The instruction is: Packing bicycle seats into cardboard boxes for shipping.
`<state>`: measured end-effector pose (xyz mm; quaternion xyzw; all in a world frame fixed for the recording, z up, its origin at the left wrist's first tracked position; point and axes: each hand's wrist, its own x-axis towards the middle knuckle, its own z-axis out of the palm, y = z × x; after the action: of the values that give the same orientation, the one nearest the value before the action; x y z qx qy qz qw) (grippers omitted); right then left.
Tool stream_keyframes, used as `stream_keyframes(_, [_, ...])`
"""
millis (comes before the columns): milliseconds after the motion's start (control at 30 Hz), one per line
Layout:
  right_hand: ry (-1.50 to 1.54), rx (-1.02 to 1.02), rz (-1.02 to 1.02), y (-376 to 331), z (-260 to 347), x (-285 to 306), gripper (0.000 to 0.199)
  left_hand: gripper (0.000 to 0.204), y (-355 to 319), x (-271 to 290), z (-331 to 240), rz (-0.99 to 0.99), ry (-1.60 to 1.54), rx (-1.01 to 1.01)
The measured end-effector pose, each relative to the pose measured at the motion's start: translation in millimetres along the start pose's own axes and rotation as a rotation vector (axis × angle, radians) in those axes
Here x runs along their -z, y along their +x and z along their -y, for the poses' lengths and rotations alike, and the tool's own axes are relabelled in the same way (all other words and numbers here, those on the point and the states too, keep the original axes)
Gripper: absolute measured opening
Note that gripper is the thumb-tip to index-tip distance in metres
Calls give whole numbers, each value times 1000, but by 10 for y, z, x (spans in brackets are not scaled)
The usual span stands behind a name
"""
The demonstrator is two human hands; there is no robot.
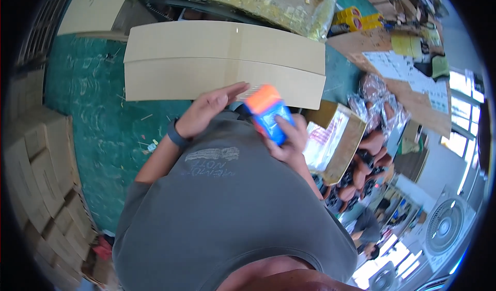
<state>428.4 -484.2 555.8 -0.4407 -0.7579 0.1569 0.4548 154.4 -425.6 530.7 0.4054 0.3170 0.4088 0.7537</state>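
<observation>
A long brown cardboard box [181,76] lies in front of me, with a strip of tape [233,48] across its middle. My right hand [294,138] is wrapped around an orange-and-blue, block-shaped tool [271,116], which looks like a tape dispenser. Blur hides its finer detail. The tool is tilted, its orange end toward the box's near edge. My left hand [209,107] is open, fingers stretched together toward the right beside that near edge. Nothing shows in it, and I cannot tell whether it touches the box.
Right of me stands an open carton [343,159] holding plastic-wrapped contents, beside a heap of brown parts [356,180]. Yellow tape rolls [351,20] lie at the far right. Stacked cartons [44,162] line the left. A plastic-covered table [248,2] is beyond the box. Another person [367,229] is at lower right.
</observation>
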Motion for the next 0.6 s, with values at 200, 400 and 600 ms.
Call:
stream_keyframes(200, [187, -77, 439, 622, 153, -521, 61, 54, -440, 51, -14, -477, -271, 27])
stream_keyframes(400, [101, 264, 644, 1037, -338, -1383, 65, 83, -789, 1173, -614, -897, -402, -393])
stream_keyframes(600, [88, 310, 760, 2040, -1, -3041, 51, 116, -760, 4045, -366, -1189, -182, -314])
